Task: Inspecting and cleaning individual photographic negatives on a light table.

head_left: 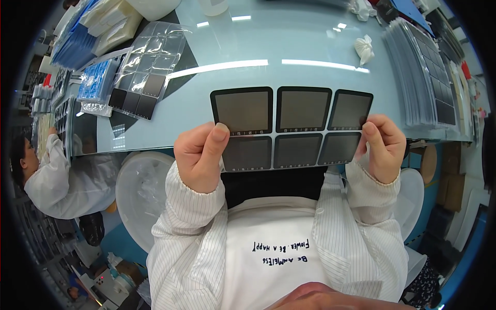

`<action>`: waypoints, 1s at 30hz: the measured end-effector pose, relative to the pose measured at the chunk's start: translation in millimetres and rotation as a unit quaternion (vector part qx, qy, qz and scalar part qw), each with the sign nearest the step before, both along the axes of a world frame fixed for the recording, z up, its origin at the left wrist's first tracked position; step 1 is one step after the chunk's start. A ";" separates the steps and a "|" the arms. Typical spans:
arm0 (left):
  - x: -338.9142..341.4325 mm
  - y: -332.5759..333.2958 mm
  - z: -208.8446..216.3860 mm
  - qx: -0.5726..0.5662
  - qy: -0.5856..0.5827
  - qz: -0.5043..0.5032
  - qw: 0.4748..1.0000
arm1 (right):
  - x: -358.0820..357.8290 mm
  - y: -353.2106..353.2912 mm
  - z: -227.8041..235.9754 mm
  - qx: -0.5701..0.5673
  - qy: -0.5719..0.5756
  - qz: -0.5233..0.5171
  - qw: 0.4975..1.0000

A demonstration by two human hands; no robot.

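I hold up a flat sheet of dark rectangular panels (302,138), set in two rows of three with pale gaps between them. Each panel has rounded corners, a black border and small pale marks along its lower edge. At the sheet's left edge, my left hand (200,157) is closed, thumb on the front face and fingers behind. My right hand (383,147) pinches the right edge the same way. The sheet is over the near edge of the glossy pale table (227,62), apart from the other items.
At left lie a clear pocketed sheet (155,46) with several dark panels and a blue-wrapped stack (97,80). A tall stack of panel sheets (413,77) stands at right, near a crumpled white wad (364,49). White bins (126,191) flank me; a co-worker (67,178) sits at left.
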State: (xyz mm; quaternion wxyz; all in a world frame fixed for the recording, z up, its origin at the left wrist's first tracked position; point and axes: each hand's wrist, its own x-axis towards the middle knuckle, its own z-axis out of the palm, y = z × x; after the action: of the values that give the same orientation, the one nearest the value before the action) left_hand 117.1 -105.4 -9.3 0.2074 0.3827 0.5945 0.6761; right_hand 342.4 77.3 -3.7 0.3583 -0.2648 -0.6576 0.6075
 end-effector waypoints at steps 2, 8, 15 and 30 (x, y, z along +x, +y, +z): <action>2.0 1.1 3.8 0.005 0.017 0.010 1.000 | 2.4 -0.2 -1.8 0.045 -0.013 -0.019 0.999; 6.9 2.2 7.5 0.001 0.007 0.025 1.000 | 2.4 -3.8 2.6 0.035 0.008 -0.050 0.998; 5.5 1.6 4.9 0.010 0.023 0.005 1.000 | 6.5 -3.0 0.7 0.053 0.008 -0.061 0.997; 8.9 -1.5 10.5 -0.003 -0.023 0.040 0.999 | 1.5 -10.4 4.1 0.054 0.037 -0.065 0.996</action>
State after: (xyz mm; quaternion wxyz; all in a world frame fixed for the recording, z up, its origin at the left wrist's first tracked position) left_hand 125.9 -106.8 1.1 0.1953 0.3421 0.6066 0.6905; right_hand 343.9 67.0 0.4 0.4347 -0.2651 -0.6570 0.5560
